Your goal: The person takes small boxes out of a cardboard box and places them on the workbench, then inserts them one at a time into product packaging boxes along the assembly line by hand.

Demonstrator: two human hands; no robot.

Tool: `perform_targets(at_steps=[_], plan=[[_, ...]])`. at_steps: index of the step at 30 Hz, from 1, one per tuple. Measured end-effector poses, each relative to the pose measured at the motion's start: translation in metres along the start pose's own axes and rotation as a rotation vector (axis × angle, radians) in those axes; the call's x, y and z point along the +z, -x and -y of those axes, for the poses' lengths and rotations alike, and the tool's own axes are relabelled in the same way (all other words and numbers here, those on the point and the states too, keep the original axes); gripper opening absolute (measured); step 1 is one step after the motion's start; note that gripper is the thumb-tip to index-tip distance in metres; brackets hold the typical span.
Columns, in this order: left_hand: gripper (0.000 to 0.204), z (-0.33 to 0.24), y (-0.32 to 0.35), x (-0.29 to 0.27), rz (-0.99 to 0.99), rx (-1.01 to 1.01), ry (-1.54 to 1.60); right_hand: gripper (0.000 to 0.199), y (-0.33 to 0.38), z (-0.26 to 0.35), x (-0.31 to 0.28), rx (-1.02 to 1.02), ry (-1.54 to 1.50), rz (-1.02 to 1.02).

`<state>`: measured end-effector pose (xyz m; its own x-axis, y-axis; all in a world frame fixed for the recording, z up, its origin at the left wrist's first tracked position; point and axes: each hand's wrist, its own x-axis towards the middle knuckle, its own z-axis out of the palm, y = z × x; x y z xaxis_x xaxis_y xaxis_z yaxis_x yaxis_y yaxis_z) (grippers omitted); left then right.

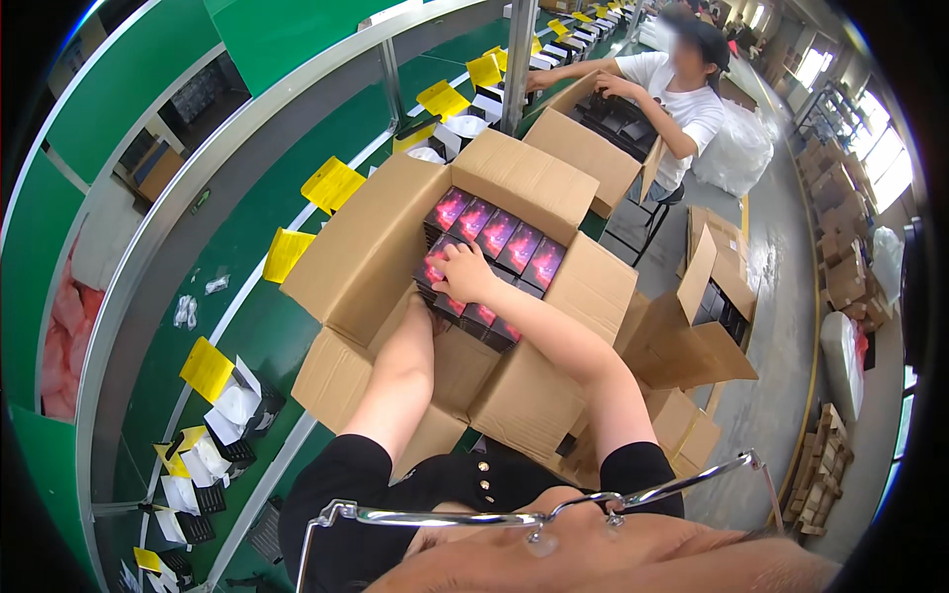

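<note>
An open brown carton stands in front of me, packed on its far side with rows of small black boxes that have pink and red pictures on top. My right hand lies over a box at the left end of the nearer row, its fingers spread across the top. Down inside the carton, my left hand is against the near left side of the same boxes. Its fingers are mostly hidden by the boxes and the carton's depth, so its grip does not show.
On the left, a green conveyor carries several opened small boxes with yellow flaps. A co-worker reaches into another carton beyond mine. To the right stands an open carton holding dark boxes. A metal post rises beside the line.
</note>
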<state>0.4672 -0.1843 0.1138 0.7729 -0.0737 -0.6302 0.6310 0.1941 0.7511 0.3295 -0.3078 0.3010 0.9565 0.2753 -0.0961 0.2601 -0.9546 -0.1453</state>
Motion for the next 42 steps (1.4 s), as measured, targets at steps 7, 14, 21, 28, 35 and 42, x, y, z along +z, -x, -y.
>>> perform_targets(at_steps=[7,14,21,28,35,42], plan=[[0.038,0.003,0.01,0.009,0.001,-0.034,0.047,0.06,-0.01,-0.009,0.013,-0.071,0.031,-0.047],[0.039,0.008,0.017,0.012,-0.007,-0.063,0.094,0.06,-0.004,-0.002,0.008,-0.087,-0.056,-0.126],[0.04,0.013,0.029,0.016,-0.009,-0.085,0.181,0.059,0.004,0.006,0.01,-0.122,-0.144,-0.209],[0.041,0.02,0.064,0.008,0.005,-0.116,0.318,0.04,0.015,0.012,-0.005,-0.284,-0.367,-0.504],[0.034,-0.015,0.182,-0.067,0.065,-0.176,0.524,0.037,0.057,0.119,-0.083,-0.37,-0.185,-0.765],[0.071,-0.06,0.354,-0.201,0.349,0.15,0.639,0.059,0.116,0.305,-0.16,-0.581,-0.091,-0.879]])
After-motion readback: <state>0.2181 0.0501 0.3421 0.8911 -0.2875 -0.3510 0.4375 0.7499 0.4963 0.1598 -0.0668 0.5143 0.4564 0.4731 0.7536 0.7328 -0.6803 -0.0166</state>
